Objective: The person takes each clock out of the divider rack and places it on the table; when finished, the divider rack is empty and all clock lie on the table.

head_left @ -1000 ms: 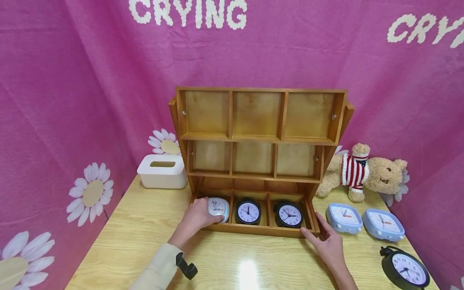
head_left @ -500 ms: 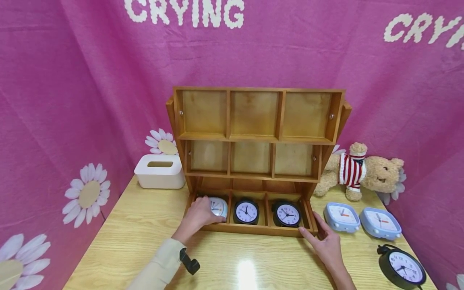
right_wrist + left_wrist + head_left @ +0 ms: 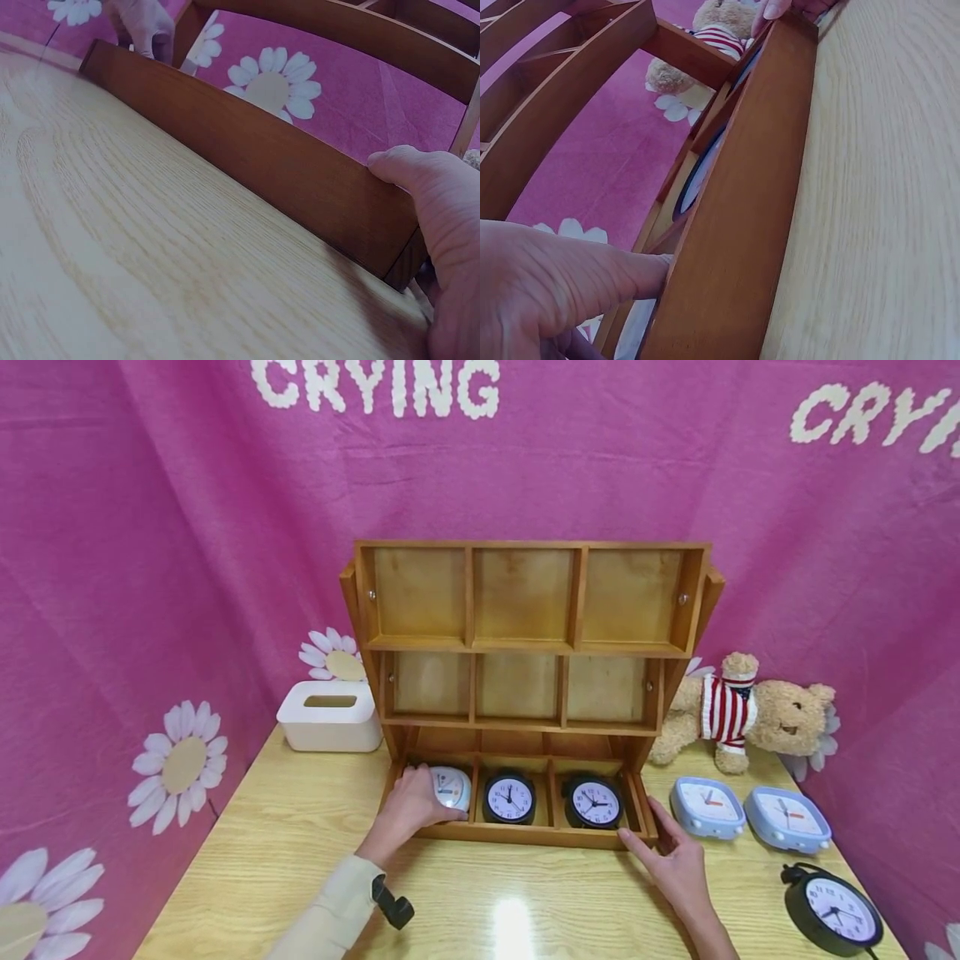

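Note:
In the head view a three-tier wooden shelf (image 3: 525, 723) stands on the table. My left hand (image 3: 412, 802) grips a light blue clock (image 3: 452, 787) in the bottom tier's left compartment, its thumb at the clock's front; the other fingers are partly hidden. Two round black clocks lie face up in that tier, one in the middle compartment (image 3: 510, 799), one in the right (image 3: 594, 803). My right hand (image 3: 678, 868) holds the tier's front right corner, thumb on the front board (image 3: 300, 180) and fingers round the end, as the right wrist view also shows.
Two light blue clocks (image 3: 708, 808) (image 3: 787, 820) and a black clock (image 3: 834, 912) lie on the table at the right. Behind them a teddy bear (image 3: 731, 714) lies on its side. A white tissue box (image 3: 330, 731) stands left of the shelf.
The head view has shifted slightly, moving the whole scene a little to the left in the picture. Both hands keep their places on the clock and the shelf corner.

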`<state>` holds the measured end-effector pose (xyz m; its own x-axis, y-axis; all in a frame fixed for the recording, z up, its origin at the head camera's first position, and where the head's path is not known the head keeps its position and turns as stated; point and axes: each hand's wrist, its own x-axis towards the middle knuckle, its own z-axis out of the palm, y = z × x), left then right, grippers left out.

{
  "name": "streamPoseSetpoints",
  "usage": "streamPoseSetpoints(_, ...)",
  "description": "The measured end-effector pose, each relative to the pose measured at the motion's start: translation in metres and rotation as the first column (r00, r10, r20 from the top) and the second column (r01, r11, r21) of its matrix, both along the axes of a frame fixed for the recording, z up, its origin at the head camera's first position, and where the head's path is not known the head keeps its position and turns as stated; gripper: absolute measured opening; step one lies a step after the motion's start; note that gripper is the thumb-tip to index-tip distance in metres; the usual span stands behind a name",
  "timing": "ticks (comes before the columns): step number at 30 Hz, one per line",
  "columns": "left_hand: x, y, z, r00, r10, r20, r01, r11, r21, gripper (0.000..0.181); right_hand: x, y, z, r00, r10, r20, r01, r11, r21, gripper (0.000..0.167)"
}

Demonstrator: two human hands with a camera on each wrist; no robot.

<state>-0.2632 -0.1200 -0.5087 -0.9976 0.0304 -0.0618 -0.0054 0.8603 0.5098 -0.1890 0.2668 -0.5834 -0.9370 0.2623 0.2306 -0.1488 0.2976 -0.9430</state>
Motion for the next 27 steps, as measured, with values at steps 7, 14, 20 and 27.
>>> streamPoseSetpoints(7,-0.0046,0.0009,-0.0007,1.000,0.009,-0.010,-0.009,1.000,-0.019,0.088,-0.0013,0.0015,-0.0008,1.000,-0.007,-0.001,0.007,1.000,0.014,0.074)
streamPoseSetpoints(14,-0.0034,0.0021,-0.0036,0.998,0.025,-0.050,-0.029,0.997,-0.066,0.086,-0.0024,0.0012,-0.0012,1.000,0.000,-0.016,-0.001,1.000,-0.012,0.072)
streamPoseSetpoints(20,-0.0031,0.0019,0.0001,0.992,0.011,-0.122,-0.024,0.993,-0.113,0.090,-0.0027,0.0013,-0.0019,1.000,0.009,-0.025,-0.009,1.000,-0.004,0.073)
streamPoseSetpoints(27,0.0009,-0.0009,-0.0064,0.965,0.010,-0.261,-0.033,0.996,-0.084,0.093,-0.0015,0.0003,-0.0004,1.000,-0.001,-0.008,0.001,1.000,0.000,0.073)
